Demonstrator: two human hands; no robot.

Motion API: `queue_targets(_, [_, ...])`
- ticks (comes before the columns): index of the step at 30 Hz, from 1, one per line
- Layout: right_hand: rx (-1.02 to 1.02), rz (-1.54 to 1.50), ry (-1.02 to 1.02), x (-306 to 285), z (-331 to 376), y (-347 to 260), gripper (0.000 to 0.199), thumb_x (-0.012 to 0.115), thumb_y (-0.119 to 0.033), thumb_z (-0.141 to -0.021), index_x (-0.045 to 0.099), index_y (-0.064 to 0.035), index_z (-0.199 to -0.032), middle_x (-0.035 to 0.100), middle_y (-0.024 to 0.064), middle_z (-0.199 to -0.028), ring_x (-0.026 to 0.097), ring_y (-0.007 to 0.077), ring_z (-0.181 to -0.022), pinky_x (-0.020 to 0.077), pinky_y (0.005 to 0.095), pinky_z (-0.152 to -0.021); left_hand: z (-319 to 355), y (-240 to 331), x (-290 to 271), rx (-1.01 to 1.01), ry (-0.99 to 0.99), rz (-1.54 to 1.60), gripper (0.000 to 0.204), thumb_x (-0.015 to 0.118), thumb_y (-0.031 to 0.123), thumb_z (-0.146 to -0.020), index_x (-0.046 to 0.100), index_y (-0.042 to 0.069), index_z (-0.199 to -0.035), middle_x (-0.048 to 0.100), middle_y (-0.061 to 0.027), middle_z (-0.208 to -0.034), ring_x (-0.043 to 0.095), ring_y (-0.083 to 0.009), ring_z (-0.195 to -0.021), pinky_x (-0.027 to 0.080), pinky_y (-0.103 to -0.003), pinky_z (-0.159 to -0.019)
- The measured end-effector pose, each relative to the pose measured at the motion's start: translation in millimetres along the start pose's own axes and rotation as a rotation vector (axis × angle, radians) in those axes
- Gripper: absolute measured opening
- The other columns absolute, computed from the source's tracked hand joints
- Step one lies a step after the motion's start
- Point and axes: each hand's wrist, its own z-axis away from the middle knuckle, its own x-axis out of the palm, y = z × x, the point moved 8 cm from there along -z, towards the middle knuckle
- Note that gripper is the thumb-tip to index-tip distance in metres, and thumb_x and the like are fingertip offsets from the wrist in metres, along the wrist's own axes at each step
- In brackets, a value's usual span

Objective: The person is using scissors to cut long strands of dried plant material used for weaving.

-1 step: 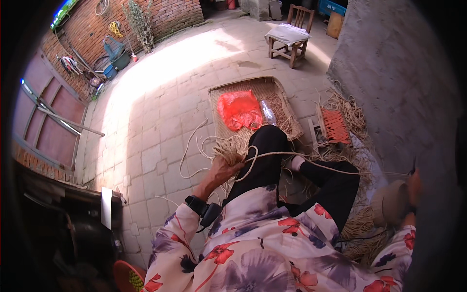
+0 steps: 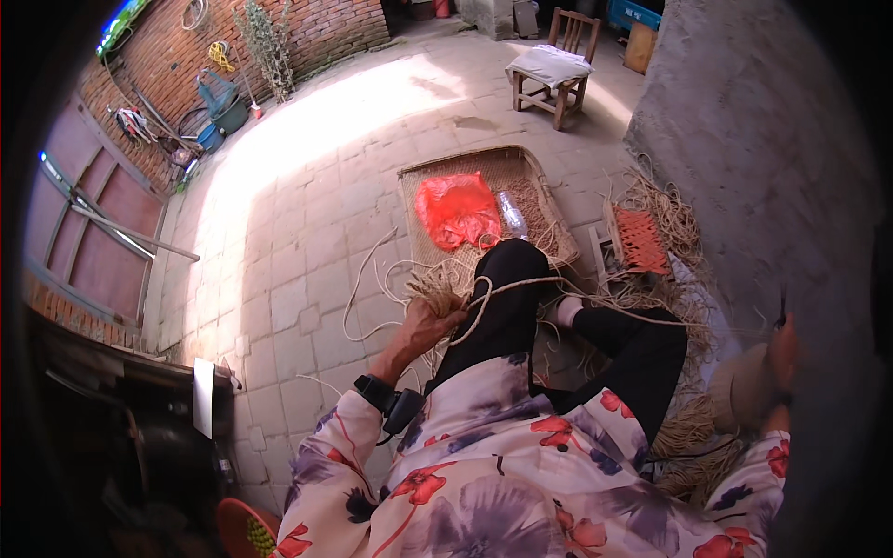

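Hands were well apart. L hand (image 2: 432, 325) was clamped on a bundle of tan cord (image 2: 432, 286), ctr of frame, just below the woven tray (image 2: 507, 166). One strand (image 2: 535, 280) ran rightward over the black-trousered knee (image 2: 510, 260). R hand (image 2: 783, 355), far rt of frame, was dim; couldn't tell its grip, but a thin dark item (image 2: 782, 302) stuck up there.

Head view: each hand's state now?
Left hand: closed, holding the cord bundle.
Right hand: too dim to tell its grip; a thin dark tool sticks up from it.
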Motion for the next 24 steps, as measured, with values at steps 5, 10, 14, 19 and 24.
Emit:
queue_targets(5, [-0.247,-0.714,-0.120,-68,31,-281,0.038,0.060,-0.009,-0.074,0.049,-0.0080,-0.110,0.058,0.0161,-0.080,0.058,0.0320,-0.071,0.0436,0.0359,-0.062,15,-1,-13,-0.052,0.070,-0.004,0.014,0.063,0.010,-0.077,0.062,-0.003,-0.084,0.057,-0.0044,-0.067,0.052,-0.0116,-0.063,0.044,-0.029,-0.058])
queue_targets(10, [-0.652,-1.267,-0.396,-157,90,-467,0.048,0.058,0.009,-0.068,0.051,-0.0133,-0.110,0.053,0.0032,-0.088,0.051,0.0124,-0.070,0.0457,0.0246,-0.063,12,8,-6,0.003,0.035,-0.082,0.014,0.064,0.009,-0.076,0.062,-0.002,-0.083,0.057,-0.0049,-0.068,0.053,-0.0123,-0.063,0.044,-0.029,-0.058])
queue_targets(14, [-0.839,-1.326,-0.518,-157,131,-537,0.046,0.063,0.004,-0.069,0.050,-0.0133,-0.110,0.059,0.0068,-0.092,0.058,0.0156,-0.073,0.0473,0.0275,-0.063,12,18,1,0.022,0.037,-0.078,0.013,0.065,0.009,-0.076,0.061,-0.001,-0.083,0.058,-0.0054,-0.069,0.053,-0.0130,-0.064,0.044,-0.029,-0.059])
queue_targets(19, [-0.810,-1.086,-0.774,-118,158,-544,0.039,0.064,-0.004,-0.073,0.049,-0.0139,-0.108,0.059,0.0076,-0.075,0.062,0.0207,-0.065,0.0483,0.0318,-0.058,15,12,-1,0.015,0.028,-0.019,0.012,0.065,0.009,-0.078,0.062,-0.001,-0.084,0.058,-0.0027,-0.070,0.053,-0.0111,-0.064,0.044,-0.026,-0.058])
queue_targets(24, [-0.325,-1.753,-1.132,-98,146,-512,0.034,0.062,-0.005,-0.080,0.048,-0.0050,-0.111,0.046,-0.0044,-0.066,0.044,0.0014,-0.052,0.0359,0.0161,-0.046,29,-15,-66,-0.167,0.198,0.644,0.009,0.062,0.013,-0.082,0.058,0.009,-0.089,0.048,0.0056,-0.064,0.041,-0.0030,-0.053,0.032,-0.019,-0.046])
